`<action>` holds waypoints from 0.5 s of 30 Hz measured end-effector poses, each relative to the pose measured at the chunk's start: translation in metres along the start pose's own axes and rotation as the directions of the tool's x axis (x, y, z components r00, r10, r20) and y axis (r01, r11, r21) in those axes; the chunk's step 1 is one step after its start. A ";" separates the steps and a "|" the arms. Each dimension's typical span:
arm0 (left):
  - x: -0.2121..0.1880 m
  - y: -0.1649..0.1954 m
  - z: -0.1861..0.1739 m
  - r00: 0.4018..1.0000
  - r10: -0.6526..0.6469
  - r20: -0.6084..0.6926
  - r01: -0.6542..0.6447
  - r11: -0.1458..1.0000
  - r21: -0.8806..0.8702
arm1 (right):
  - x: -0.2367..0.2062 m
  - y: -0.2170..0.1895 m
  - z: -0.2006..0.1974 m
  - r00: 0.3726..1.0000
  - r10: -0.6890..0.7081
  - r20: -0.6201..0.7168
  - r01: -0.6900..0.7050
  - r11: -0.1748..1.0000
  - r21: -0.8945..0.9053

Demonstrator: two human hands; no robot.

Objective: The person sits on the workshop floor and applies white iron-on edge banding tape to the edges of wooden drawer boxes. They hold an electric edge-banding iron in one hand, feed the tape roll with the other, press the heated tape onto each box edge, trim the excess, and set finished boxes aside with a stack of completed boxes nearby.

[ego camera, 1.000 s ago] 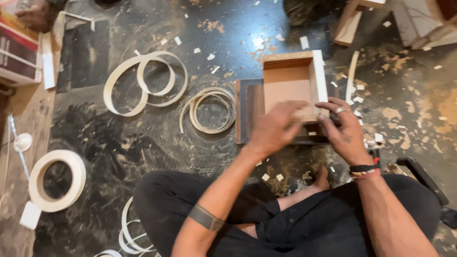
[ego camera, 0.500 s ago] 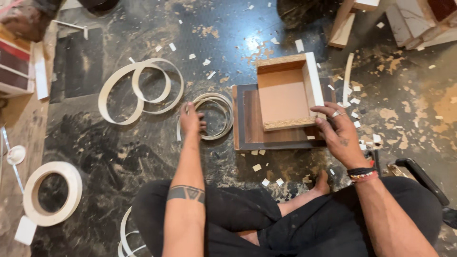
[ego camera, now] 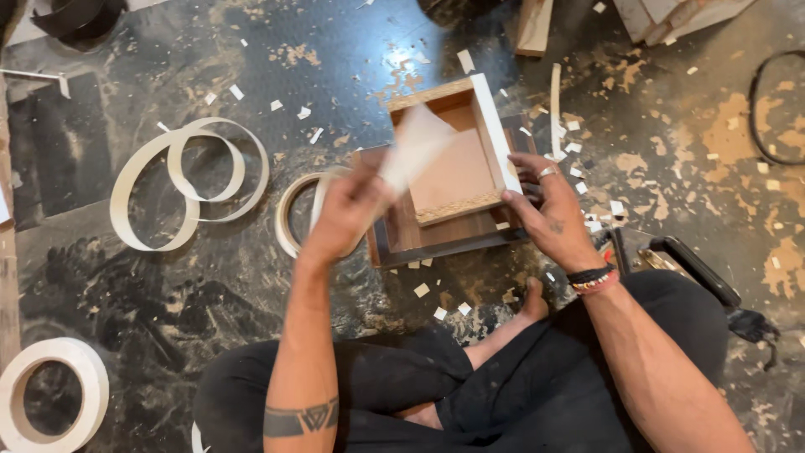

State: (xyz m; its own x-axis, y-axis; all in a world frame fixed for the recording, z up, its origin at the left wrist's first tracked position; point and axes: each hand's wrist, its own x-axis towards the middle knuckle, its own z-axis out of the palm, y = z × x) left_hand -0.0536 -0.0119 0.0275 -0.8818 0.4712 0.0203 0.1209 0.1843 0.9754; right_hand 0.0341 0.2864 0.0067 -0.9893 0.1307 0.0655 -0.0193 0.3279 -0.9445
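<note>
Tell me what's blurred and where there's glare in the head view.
Head view: the pale strip in the left hand is smeared by motion; the right hand on the wooden box is sharp; soft glare brightens the dark floor at top.
</note>
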 end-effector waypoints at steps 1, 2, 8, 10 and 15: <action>-0.004 0.011 0.014 0.998 -0.029 0.051 0.023 0.993 0.112 | 0.001 -0.001 0.000 1.000 0.014 -0.009 -0.013 0.996 0.086; -0.009 0.019 0.028 0.993 -0.063 0.099 0.039 0.974 0.223 | 0.000 -0.003 -0.002 1.000 -0.012 -0.009 0.012 0.997 0.070; -0.010 0.028 0.060 0.989 0.136 0.063 -0.148 0.811 0.566 | -0.006 -0.005 -0.009 0.987 -0.159 0.023 0.161 0.983 -0.090; -0.010 0.023 0.060 0.978 0.209 0.026 -0.179 0.761 0.624 | -0.006 -0.005 -0.009 0.986 -0.164 0.020 0.165 0.976 -0.141; -0.013 0.013 0.060 0.947 0.321 0.025 -0.254 0.697 0.670 | -0.003 -0.007 -0.009 0.993 -0.120 -0.013 0.116 0.978 -0.175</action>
State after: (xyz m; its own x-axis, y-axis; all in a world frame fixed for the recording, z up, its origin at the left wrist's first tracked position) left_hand -0.0133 0.0359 0.0268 -0.7848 0.5268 0.3265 0.6137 0.5872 0.5278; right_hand 0.0387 0.2925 0.0157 -0.9779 0.1024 0.1822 -0.1078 0.4997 -0.8595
